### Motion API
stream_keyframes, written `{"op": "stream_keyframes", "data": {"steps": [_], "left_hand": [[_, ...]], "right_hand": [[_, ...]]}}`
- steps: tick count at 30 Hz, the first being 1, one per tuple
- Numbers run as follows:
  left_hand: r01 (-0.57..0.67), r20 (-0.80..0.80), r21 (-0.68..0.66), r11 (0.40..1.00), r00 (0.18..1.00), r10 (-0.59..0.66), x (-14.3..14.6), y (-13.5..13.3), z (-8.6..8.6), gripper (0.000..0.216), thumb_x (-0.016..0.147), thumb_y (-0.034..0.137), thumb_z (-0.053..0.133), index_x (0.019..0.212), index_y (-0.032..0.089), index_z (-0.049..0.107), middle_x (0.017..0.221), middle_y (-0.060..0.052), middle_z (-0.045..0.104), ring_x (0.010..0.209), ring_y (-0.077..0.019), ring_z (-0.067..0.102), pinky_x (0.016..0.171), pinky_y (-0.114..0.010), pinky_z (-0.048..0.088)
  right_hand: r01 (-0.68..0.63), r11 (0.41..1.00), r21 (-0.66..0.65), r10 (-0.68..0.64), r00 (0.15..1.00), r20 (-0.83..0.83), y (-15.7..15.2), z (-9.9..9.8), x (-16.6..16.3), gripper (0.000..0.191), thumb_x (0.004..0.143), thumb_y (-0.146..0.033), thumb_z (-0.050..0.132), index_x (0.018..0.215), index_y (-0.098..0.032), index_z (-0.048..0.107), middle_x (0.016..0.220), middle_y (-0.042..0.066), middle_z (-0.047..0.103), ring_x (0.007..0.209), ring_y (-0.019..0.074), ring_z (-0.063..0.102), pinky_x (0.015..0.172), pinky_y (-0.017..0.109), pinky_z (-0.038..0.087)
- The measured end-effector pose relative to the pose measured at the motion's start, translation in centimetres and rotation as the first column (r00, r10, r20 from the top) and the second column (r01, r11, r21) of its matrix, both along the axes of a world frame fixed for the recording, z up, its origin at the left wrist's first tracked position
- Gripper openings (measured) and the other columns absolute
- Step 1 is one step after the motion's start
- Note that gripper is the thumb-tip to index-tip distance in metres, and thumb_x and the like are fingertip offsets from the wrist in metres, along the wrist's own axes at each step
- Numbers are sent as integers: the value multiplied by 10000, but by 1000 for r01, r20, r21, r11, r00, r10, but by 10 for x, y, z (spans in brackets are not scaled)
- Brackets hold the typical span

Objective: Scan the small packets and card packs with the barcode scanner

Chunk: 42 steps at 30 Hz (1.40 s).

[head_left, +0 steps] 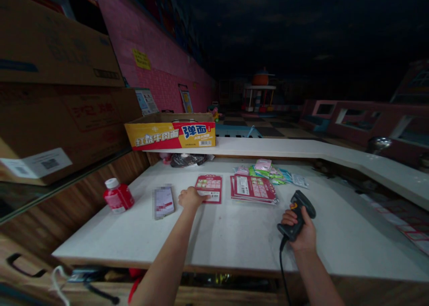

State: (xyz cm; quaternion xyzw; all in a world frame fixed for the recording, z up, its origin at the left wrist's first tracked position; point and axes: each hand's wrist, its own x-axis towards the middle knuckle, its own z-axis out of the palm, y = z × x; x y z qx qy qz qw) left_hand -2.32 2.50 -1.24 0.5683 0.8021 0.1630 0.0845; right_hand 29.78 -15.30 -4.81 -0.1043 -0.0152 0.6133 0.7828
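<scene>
"What's in your right hand?"

"My right hand [304,230] is wrapped around the handle of a black handheld scanner [304,199], a finger up by its yellow trigger. The handle slants up and away from me, and the cable [281,261] drops from its lower end."

"And the left?"

"My left hand [190,198] has its fingers curled, with the thumb reaching onto the near left part of the single red card [209,185]. I can't tell whether I'm pinching it or only pressing it to the white counter [214,230]."

"Where is that card from the scanner?"

"To the left and slightly farther from me, well apart. The stack of cards [254,188] lies between them, nearer the card. So my left hand is plainly the closer one; it's already touching."

"How does the card lie?"

"Flat, sides running away from me, with a pale label at the near end, just right of my thumb. At this slant I can't say which side is longer."

"Anything on the other side?"

"The phone [164,201], just left of my curled fingers."
</scene>
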Motion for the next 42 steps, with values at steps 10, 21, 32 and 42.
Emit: {"op": "stream_keyframes", "data": {"steps": [10,21,32,42], "left_hand": [[-59,728,525,849,548,-412,-11,0,-53,332,721,456,632,874,209,471,767,-36,657,680,-213,655,604,-330,524],[-180,790,596,782,304,-532,-10,-10,-52,436,675,505,703,890,198,481,791,10,616,685,-137,617,647,-268,514],[-170,795,585,793,310,-521,-8,-15,-45,397,713,496,654,893,207,448,764,16,607,676,-136,609,649,-262,502],[-196,806,581,790,270,-526,-11,-18,-41,436,683,502,712,900,195,490,801,-12,653,707,-162,653,675,-298,539]], "right_hand": [[-92,984,-151,124,968,218,5,7,-10,343,689,-301,808,874,-189,541,567,-82,479,426,36,441,394,121,408],[-70,928,-367,358,441,823,4,49,-124,538,642,-585,774,956,-212,548,510,-80,553,369,79,458,345,178,358],[15,921,-389,358,358,863,2,49,-152,540,601,-664,736,778,-214,497,459,-86,511,328,80,426,302,187,328],[6,929,-370,344,360,868,7,44,-156,527,626,-649,735,795,-210,499,471,-83,518,340,81,437,309,185,331]]}}
